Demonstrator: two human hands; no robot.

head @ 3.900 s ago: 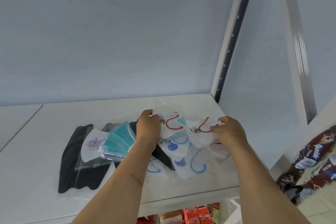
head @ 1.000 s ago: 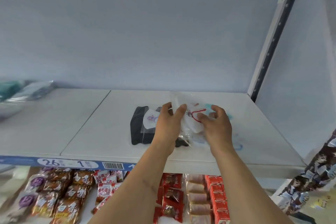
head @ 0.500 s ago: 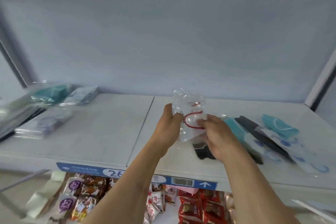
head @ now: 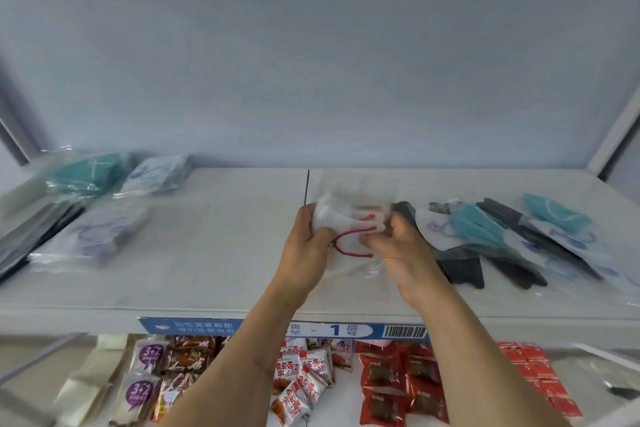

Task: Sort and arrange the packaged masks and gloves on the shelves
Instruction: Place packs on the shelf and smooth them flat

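Both forearms are showing bare, with no sleeves reaching into view. The left hand and right hand are wearing no gloves, rings or watch.

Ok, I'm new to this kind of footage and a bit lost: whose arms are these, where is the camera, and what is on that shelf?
There is no machine here. A person wears a camera on the head, looking forward and down, so you see their own two bare arms. The left hand and right hand together grip a clear packet of white masks with red ear loops, fingers curled round its edges, over the pale shelf. To the right lies a loose spread of packaged masks: teal, black, and white. At the far left sit blurred stacks of packets, some teal, some pale. Below the shelf edge, with its blue label strip, is a lower shelf of snack packs.
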